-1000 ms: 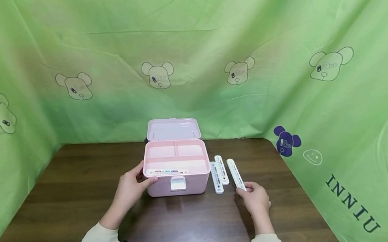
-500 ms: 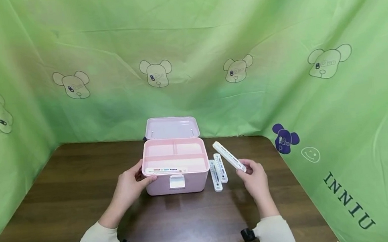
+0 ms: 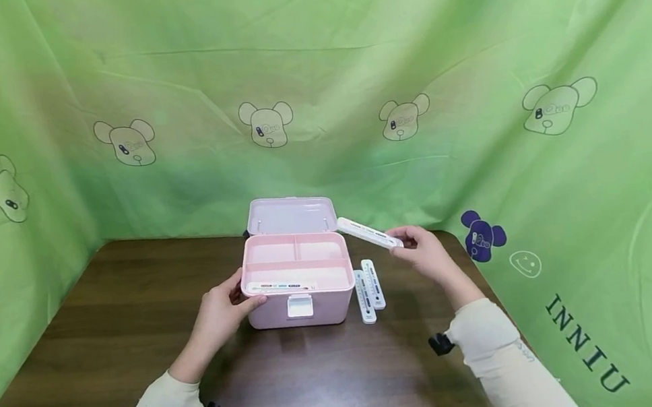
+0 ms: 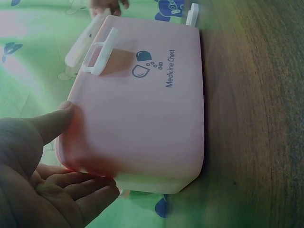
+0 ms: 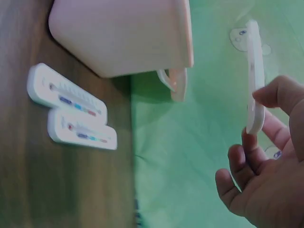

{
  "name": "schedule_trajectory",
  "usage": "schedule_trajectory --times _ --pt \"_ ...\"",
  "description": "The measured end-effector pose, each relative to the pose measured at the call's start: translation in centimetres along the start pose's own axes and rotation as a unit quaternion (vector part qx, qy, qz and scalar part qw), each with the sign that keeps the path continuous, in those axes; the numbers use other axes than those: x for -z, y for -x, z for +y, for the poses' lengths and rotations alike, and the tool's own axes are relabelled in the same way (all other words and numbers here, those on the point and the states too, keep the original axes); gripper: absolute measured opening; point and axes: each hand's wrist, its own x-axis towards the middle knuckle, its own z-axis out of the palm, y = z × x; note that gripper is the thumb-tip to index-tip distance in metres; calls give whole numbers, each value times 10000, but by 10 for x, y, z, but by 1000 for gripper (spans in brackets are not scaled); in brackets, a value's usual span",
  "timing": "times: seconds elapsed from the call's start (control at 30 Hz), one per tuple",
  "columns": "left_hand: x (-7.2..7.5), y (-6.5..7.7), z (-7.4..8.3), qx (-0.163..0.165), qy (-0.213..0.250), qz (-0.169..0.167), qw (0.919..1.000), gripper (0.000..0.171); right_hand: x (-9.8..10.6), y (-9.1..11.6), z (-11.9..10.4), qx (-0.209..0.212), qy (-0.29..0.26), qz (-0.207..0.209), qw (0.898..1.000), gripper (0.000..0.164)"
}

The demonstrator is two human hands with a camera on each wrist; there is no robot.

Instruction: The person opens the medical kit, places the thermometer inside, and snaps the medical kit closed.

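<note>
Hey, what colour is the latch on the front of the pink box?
The latch is white; it shows best in the head view.

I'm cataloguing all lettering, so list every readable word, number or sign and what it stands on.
"Medicine Chest": pink box, with a capsule symbol.
"INNIU": green cloth, which also bears a smiley.
White strips: print too small or blurred to read.
Cartoon heads: lettering unclear.
Right sleeve: faint mark, unreadable.
</note>
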Motion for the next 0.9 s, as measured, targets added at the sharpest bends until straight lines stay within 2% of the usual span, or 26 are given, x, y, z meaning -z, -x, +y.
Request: schedule_trajectory --times 0.13,0.3,0.5,0.9 --pt "0 0 0 -80 55 11 10000 83 4 -15 -11 226 471 -433 9977 35" --pt "0 0 -1 -107 99 15 9999 82 2 -26 -26 630 1155 -761 9884 34" --pt "0 0 -1 -14 173 -17 9998 83 -1 -34 -51 1113 2042 -1191 9653 31" --pt "-1 0 -1 60 62 11 10000 86 -12 -45 -88 1311 3146 -1942 9199 31"
